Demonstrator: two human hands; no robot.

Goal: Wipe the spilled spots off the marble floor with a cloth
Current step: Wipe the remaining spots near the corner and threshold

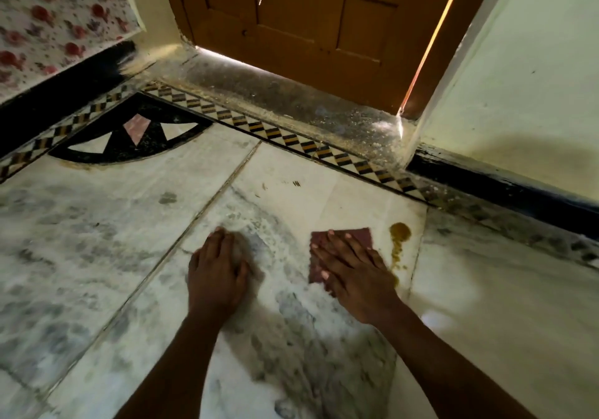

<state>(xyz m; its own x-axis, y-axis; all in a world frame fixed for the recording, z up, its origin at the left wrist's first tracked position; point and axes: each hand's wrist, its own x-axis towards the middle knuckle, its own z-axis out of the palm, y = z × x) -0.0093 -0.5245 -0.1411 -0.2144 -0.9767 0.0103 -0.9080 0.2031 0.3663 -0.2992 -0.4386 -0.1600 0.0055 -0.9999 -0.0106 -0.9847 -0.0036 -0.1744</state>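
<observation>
The right hand [351,267] hides much of the cloth [351,235]; the left hand [218,269] is motion-blurred; both forearms leave the bottom edge.

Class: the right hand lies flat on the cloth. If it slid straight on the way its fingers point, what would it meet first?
Only bare marble floor, probably; the right hand on the cloth points up-left, so the yellow spill stays off to its right.
</observation>
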